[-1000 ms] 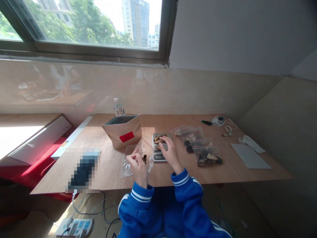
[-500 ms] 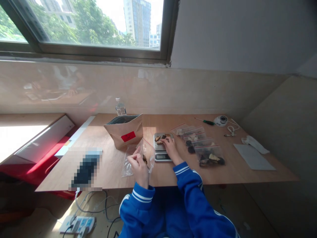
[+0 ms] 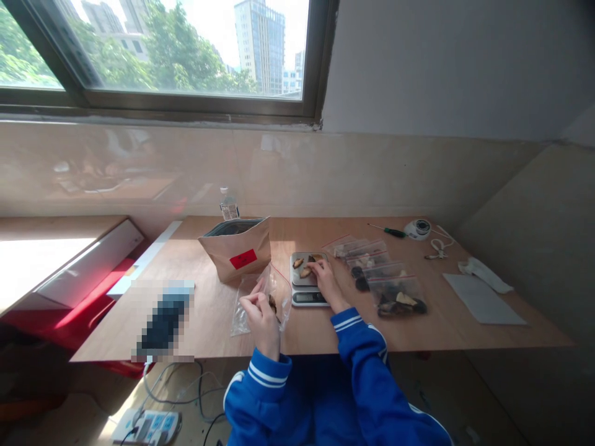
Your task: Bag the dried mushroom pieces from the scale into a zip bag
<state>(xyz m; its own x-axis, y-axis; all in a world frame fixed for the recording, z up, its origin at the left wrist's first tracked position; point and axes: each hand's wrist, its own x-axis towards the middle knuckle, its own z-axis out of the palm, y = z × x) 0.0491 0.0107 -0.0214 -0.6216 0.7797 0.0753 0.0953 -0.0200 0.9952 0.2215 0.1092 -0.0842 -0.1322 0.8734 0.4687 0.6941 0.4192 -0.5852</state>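
Note:
My left hand (image 3: 261, 313) pinches the rim of a clear zip bag (image 3: 260, 297) and holds it open above the table; a dark piece lies inside. My right hand (image 3: 326, 277) reaches over the small digital scale (image 3: 307, 286), fingers curled on the brown dried pieces (image 3: 304, 269) on its plate. Whether a piece is gripped I cannot make out. Both sleeves are blue with white stripes.
A brown paper pouch (image 3: 237, 250) with a red label stands open behind the bag. Several filled zip bags (image 3: 383, 279) lie right of the scale. A water bottle (image 3: 227, 206), a screwdriver (image 3: 387, 231), a white round device (image 3: 417, 228), grey paper (image 3: 483, 301) and a blurred dark object (image 3: 161, 319) share the wooden table (image 3: 465, 328).
My right hand has slid a little farther back over the scale's plate. The left hand keeps holding the bag in the same place. The view has shifted slightly.

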